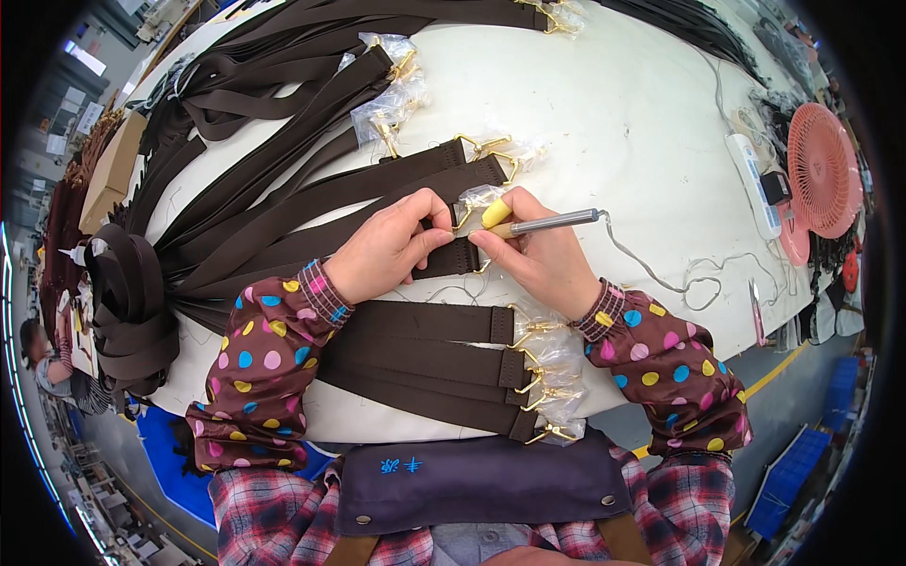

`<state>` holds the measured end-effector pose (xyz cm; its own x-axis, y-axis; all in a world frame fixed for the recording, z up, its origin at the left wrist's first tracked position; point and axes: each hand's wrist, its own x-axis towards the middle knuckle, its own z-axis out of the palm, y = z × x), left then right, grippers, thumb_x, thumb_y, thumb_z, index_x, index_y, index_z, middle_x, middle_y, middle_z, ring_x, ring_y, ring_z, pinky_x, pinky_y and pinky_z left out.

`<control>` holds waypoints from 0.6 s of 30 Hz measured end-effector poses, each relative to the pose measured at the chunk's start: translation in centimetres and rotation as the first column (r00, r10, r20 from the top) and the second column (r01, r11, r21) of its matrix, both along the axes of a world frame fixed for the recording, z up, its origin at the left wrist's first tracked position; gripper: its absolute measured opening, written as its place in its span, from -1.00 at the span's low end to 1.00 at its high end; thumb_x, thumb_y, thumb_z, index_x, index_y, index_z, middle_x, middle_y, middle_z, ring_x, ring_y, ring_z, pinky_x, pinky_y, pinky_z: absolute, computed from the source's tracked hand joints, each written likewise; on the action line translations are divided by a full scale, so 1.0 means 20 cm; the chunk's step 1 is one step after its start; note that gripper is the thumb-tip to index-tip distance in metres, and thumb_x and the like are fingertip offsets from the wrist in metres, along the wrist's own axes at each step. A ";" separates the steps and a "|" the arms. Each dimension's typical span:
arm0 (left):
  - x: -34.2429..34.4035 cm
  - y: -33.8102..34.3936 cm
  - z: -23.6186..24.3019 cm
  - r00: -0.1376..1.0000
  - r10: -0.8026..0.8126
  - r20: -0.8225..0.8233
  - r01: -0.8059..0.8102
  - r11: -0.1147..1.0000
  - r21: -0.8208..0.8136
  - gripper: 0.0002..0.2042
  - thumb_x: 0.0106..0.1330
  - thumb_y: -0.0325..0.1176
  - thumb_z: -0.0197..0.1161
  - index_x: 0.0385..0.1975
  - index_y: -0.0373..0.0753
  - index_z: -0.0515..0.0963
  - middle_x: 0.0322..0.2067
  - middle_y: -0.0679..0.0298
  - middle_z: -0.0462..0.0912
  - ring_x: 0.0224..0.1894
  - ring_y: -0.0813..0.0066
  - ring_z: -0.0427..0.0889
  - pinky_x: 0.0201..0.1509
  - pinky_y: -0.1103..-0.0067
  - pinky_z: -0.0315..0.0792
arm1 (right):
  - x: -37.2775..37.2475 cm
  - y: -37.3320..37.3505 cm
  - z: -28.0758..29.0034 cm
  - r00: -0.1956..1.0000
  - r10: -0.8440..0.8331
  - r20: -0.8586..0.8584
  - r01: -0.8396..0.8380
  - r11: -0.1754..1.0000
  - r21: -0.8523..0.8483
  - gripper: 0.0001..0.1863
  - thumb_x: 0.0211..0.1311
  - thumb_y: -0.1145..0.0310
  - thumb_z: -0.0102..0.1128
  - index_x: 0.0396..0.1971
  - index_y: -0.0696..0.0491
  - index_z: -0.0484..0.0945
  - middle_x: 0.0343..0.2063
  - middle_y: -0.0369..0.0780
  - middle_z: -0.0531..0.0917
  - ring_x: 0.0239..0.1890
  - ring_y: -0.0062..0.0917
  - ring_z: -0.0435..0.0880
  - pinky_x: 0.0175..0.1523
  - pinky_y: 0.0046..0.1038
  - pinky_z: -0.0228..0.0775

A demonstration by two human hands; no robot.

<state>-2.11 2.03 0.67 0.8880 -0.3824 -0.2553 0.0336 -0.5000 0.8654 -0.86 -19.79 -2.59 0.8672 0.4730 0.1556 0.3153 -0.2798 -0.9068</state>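
My right hand [540, 253] is closed around a grey corded pen-shaped tool [557, 222], its tip pointing left. A yellow finger cover [495, 212] sits on one fingertip of that hand. Just to the left, my left hand [398, 243] pinches the end of a dark brown webbing strap [436, 262]. The tool's tip meets the strap end between my two hands; the exact contact is hidden by my fingers. Beside them is a gold metal hook [462, 215] partly wrapped in clear plastic.
More brown straps [425, 363] with plastic-wrapped gold hooks [533, 373] lie nearer me. A strap bundle [132, 302] is heaped at left. On the white table [613, 123], the tool's cord [651, 274] runs right toward a power strip [752, 184], a pink fan [823, 170] and small scissors [757, 311].
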 end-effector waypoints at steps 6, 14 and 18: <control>0.00 0.01 0.00 1.000 0.003 -0.008 -0.003 1.000 -0.008 -0.89 0.40 -0.40 0.13 -0.26 -0.24 0.35 -0.36 0.31 0.43 -0.50 0.69 0.51 -0.60 0.71 0.45 | 0.00 0.00 0.01 1.000 -0.025 0.016 0.024 0.997 0.070 -0.76 0.26 0.38 0.30 -0.30 0.13 0.38 -0.50 -0.36 0.49 -0.51 -0.80 0.36 -0.43 -0.66 0.24; -0.01 0.03 -0.01 0.999 -0.028 0.031 0.028 0.999 0.018 -0.89 0.37 -0.43 0.16 -0.27 -0.27 0.38 -0.40 0.29 0.45 -0.52 0.64 0.53 -0.56 0.67 0.47 | 0.05 0.03 0.03 0.997 -0.054 -0.057 0.058 0.995 0.075 -0.76 0.27 0.35 0.31 -0.27 0.12 0.42 -0.51 -0.39 0.51 -0.56 -0.87 0.41 -0.53 -0.73 0.24; -0.02 0.02 0.01 0.999 -0.026 0.043 0.025 0.999 0.021 -0.88 0.34 -0.44 0.19 -0.27 -0.28 0.39 -0.41 0.27 0.46 -0.57 0.63 0.52 -0.57 0.66 0.44 | 0.06 0.04 0.02 0.997 -0.075 -0.003 0.075 0.995 0.066 -0.74 0.23 0.32 0.32 -0.30 0.12 0.43 -0.51 -0.34 0.52 -0.61 -0.77 0.41 -0.54 -0.66 0.24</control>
<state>-2.50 2.53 0.79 0.8884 -0.4003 -0.2249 -0.0169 -0.5180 0.8552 0.32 -18.91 -2.27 0.9001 0.3951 0.1837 0.2948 -0.2418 -0.9245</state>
